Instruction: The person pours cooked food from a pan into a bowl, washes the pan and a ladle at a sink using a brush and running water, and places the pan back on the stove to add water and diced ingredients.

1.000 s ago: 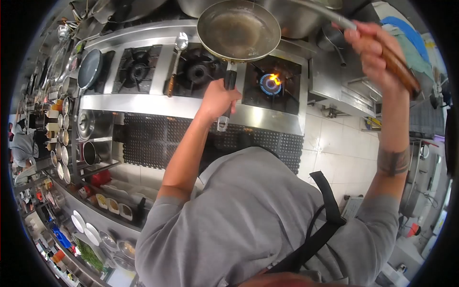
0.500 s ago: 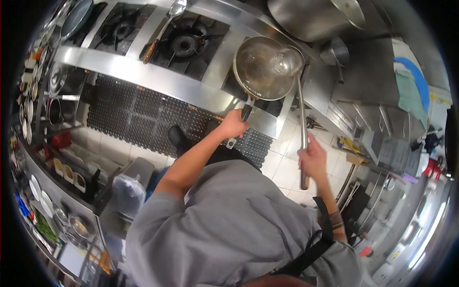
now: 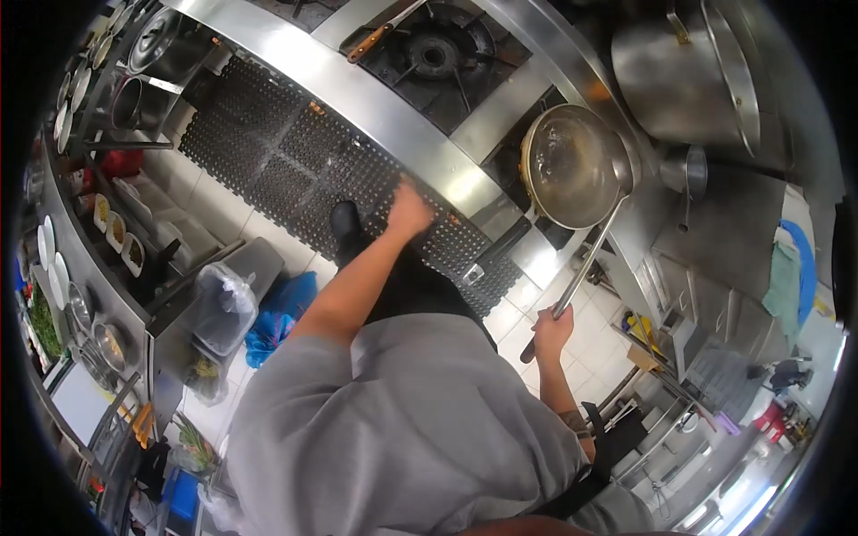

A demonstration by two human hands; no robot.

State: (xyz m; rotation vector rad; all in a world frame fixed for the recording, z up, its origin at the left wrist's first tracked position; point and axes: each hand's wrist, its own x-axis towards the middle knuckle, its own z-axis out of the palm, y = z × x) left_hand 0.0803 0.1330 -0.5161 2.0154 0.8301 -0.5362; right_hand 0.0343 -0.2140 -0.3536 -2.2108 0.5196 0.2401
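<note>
My right hand (image 3: 552, 332) is closed around the dark handle end of a long metal ladle (image 3: 587, 262). The ladle's bowl rests at the right side of a round frying pan (image 3: 565, 170), which sits over the right burner. From the pan's lower left, its black handle (image 3: 502, 248) sticks out over the stove's front edge, with no hand on it. My left hand (image 3: 409, 211) is off to the left of that handle, above the black floor mat. Its fingers are smeared by motion, and nothing can be made out in them.
A burner (image 3: 433, 55) and a wooden-handled utensil (image 3: 370, 43) are left of the pan. Behind and right stand a large pot (image 3: 677, 80) and a small one (image 3: 686, 170). A lined bin (image 3: 223, 308) and blue bag (image 3: 277, 317) are at lower left.
My left hand has let go of the pan's handle and moved left. The ladle came down from raised at the right into the pan. The pan was lowered over the right burner, and the view has turned.
</note>
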